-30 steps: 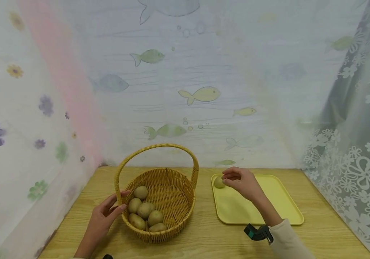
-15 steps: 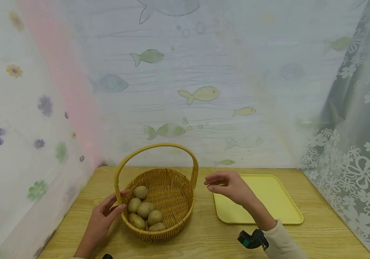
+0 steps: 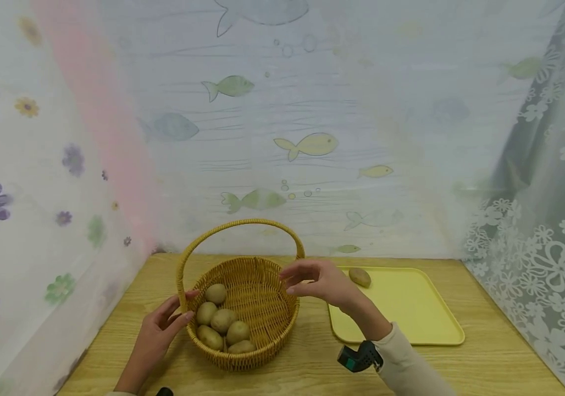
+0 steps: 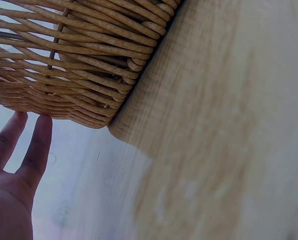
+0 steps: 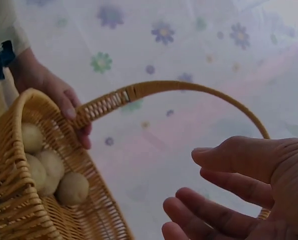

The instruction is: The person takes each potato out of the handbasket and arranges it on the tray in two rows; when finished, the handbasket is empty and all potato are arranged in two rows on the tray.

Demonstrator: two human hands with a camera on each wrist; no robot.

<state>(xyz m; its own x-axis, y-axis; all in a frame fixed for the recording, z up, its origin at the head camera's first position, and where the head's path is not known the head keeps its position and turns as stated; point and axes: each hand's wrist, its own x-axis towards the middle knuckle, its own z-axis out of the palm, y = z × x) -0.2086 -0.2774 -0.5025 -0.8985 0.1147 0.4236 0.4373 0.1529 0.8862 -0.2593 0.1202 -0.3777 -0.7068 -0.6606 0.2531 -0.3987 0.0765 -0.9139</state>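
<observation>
Yellow wicker: basket (image 3: 267,308) just right of my left hand (image 3: 158,325), which pinches its rim by the handle (image 3: 243,222) foot, fingers one side, thumb the other. Six potatoes (image 3: 223,320) inside, bunched on that hand's side. My right hand (image 3: 322,280) is at the opposite rim, thumb and fingers spread apart, nothing between them; from the head feed I can't tell whether the tips touch wicker. One more potato (image 3: 360,277) lies right of that hand, in the nearest far corner of the tray (image 3: 411,308).

Step, my read: left steadies, right is reaching in for a potato. Next move calls for getting the right fingers past the rim and handle, dipping left toward the bunch, closing on one potato without nudging its neighbours; left should keep the basket from tipping.

Text check: no brand, label or lettering readable. Wrist device (image 3: 359,356) below the right hand: black, green patch, no legible mark. Curtain (image 3: 262,165) beyond both hands: printed fish and flowers, no words I can make out.
</observation>
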